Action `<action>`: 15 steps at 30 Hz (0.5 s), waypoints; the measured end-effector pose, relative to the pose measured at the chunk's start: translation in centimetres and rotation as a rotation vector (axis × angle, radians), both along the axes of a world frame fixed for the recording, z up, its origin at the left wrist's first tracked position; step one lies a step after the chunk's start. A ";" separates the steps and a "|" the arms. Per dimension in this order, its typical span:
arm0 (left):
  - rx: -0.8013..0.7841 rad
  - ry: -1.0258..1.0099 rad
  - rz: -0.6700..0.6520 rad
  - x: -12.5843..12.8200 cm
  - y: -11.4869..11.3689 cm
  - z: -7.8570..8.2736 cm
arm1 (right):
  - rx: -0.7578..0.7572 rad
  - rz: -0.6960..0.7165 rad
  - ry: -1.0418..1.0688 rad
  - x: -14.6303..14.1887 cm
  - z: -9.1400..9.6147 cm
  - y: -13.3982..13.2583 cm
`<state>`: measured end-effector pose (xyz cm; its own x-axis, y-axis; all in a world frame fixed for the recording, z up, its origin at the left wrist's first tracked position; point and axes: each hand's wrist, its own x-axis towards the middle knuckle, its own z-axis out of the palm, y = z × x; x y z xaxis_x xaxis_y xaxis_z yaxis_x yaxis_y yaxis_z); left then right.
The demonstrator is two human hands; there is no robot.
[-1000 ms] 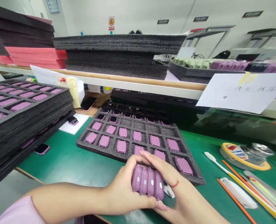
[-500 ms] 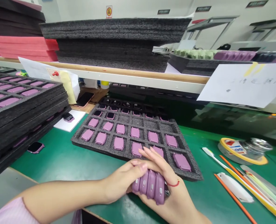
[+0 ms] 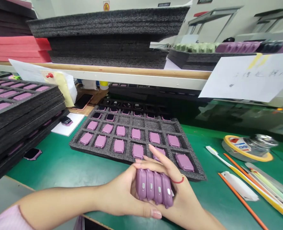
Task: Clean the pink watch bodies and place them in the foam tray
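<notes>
A row of several purple smartwatch cases point(image 3: 153, 188) stands on edge, side by side, between my two hands, their silver side buttons facing me. My right hand point(image 3: 187, 198) cradles the row from the right and beneath, a red cord round its wrist. Around the left end curls my left hand point(image 3: 119, 195), its thumb stretched along the lower edge of the row. Just beyond my fingers lies a black foam tray point(image 3: 84, 148). Purple cases sit face down in its front two rows, while cases with dark screens up fill pockets further back.
Stacked foam trays point(image 3: 43, 108) with more purple cases rise at left. A single watch point(image 3: 32, 154) lies on the green bench; another watch point(image 3: 66, 120) rests on white paper. At right are a toothbrush point(image 3: 224, 161), orange sticks and a tape roll point(image 3: 230, 148). A shelf point(image 3: 132, 75) spans above.
My left thumb has moved from the top of the cases down to their lower edge, exposing more of the row. The view has shifted slightly.
</notes>
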<state>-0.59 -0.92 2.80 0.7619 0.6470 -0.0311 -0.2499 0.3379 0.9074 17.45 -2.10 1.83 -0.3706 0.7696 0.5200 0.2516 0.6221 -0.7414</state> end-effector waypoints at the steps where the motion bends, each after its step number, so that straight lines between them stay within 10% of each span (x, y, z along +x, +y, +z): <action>1: 0.004 -0.004 0.001 0.0 0.0 0.0 | -0.005 -0.007 -0.001 0.0 0.0 0.0; 15: -0.026 -0.016 -0.016 -0.4 0.4 -0.1 | 0.014 0.040 0.053 0.2 -0.7 0.3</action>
